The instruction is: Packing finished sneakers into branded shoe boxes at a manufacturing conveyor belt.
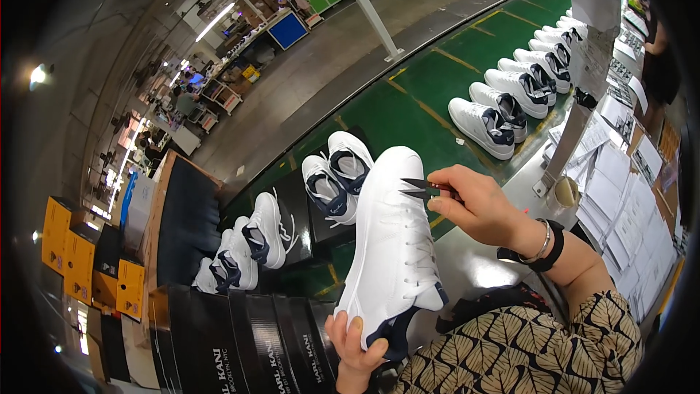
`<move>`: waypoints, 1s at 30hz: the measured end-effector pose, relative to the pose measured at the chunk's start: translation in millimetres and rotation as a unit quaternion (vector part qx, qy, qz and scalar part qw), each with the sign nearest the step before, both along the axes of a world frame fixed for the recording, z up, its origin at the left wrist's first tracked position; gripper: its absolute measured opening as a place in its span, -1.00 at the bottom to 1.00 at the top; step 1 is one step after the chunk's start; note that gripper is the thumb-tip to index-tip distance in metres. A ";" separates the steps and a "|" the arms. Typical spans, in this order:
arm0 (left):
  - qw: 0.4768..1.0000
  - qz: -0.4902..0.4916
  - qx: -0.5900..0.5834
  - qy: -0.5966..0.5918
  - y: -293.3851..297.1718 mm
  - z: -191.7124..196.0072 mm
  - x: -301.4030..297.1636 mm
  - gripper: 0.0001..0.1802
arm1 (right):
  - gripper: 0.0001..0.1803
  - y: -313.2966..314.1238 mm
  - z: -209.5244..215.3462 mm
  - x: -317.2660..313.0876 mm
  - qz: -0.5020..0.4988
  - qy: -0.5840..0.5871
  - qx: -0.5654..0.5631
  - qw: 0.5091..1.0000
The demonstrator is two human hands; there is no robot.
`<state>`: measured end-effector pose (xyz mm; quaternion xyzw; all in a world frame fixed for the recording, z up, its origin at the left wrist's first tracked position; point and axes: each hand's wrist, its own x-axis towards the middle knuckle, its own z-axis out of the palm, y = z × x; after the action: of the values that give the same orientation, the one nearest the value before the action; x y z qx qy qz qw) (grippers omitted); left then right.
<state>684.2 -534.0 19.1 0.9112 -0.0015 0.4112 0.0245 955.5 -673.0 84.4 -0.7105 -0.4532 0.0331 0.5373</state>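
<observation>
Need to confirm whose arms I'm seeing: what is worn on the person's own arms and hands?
Both hands are bare, no gloves. The right hand has a thin silver bangle and a black band at the wrist. Its arm ends in a dark sleeve printed with tan leaf shapes. The left hand shows no jewellery; its wrist is cut off by the frame edge.

a green conveyor belt (437,95) with yellow lines ran from near left to far right. white sneakers with dark collars (503,106) stood on it in a row at the far right, and two more pairs (292,211) sat on black shoe boxes (306,211) nearer left.
</observation>
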 end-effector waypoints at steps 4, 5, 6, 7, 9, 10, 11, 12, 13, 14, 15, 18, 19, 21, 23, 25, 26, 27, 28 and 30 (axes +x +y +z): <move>0.998 -0.011 0.053 0.031 3.6 0.8 -7.0 -0.62 | -0.67 2.7 10.6 12.9 -0.033 -0.106 -0.035 0.993; 0.996 -0.015 0.080 0.038 4.6 1.0 -7.9 -0.63 | -0.67 3.1 11.6 16.5 -0.040 -0.123 -0.044 0.991; 0.993 -0.017 0.108 0.044 5.4 1.7 -8.5 -0.63 | -0.67 3.1 13.5 19.4 -0.038 -0.125 -0.045 0.990; 0.992 -0.014 0.116 0.046 5.1 5.0 -7.7 -0.64 | -0.68 2.8 15.7 21.9 -0.034 -0.132 -0.055 0.989; 0.990 -0.012 0.131 0.050 5.8 9.0 -6.5 -0.64 | -0.69 2.0 19.9 28.0 -0.028 -0.139 -0.068 0.988; 0.988 -0.013 0.147 0.055 6.2 10.7 -6.4 -0.64 | -0.70 1.6 21.9 31.8 -0.010 -0.113 -0.078 0.990; 0.988 -0.011 0.145 0.056 6.7 12.4 -6.7 -0.64 | -0.70 1.3 23.7 34.8 0.008 -0.087 -0.088 0.992; 0.987 -0.014 0.147 0.064 7.7 13.8 -6.1 -0.64 | -0.70 -0.3 25.9 37.0 0.009 -0.088 -0.090 0.992; 0.986 -0.017 0.150 0.072 8.4 14.6 -5.3 -0.63 | -0.70 -1.9 28.1 38.7 0.011 -0.088 -0.098 0.991; 0.986 -0.016 0.148 0.072 9.1 14.5 -4.1 -0.63 | -0.70 -3.0 29.3 40.5 0.013 -0.089 -0.105 0.990; 0.985 -0.019 0.156 0.070 9.8 14.4 -3.1 -0.63 | -0.70 -3.2 29.1 42.2 0.014 -0.088 -0.107 0.990; 0.984 -0.024 0.160 0.069 9.6 15.7 -0.3 -0.62 | -0.72 -4.1 28.3 47.4 0.016 -0.096 -0.105 0.990; 0.985 -0.027 0.157 0.068 9.4 16.2 0.6 -0.62 | -0.73 -4.7 28.1 49.3 0.021 -0.110 -0.093 0.989; 0.985 -0.028 0.155 0.067 8.6 17.3 1.5 -0.62 | -0.74 -5.7 28.0 53.7 0.028 -0.123 -0.082 0.989; 0.986 -0.029 0.153 0.066 7.8 18.5 2.4 -0.62 | -0.75 -6.0 28.5 59.0 0.044 -0.139 -0.075 0.986; 0.986 -0.039 0.147 0.064 7.1 19.6 4.8 -0.61 | -0.75 -9.0 30.8 63.3 0.047 -0.146 -0.077 0.985; 0.986 -0.039 0.146 0.064 6.6 19.8 5.7 -0.61 | -0.76 -10.4 32.3 65.4 0.051 -0.154 -0.079 0.984; 0.986 -0.041 0.147 0.064 6.3 20.0 6.4 -0.61 | -0.76 -11.0 33.6 67.9 0.052 -0.154 -0.079 0.984; 0.986 -0.042 0.147 0.064 6.0 20.3 7.1 -0.60 | -0.76 -11.5 34.9 70.4 0.056 -0.174 -0.085 0.979; 0.986 -0.042 0.144 0.069 5.4 21.6 8.3 -0.60 | -0.77 -12.0 35.8 75.2 0.062 -0.194 -0.092 0.975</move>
<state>692.5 -528.6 40.7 0.9306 -0.0971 0.3413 -0.0898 1030.6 -685.0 120.2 -0.7203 -0.5867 -0.0308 0.3688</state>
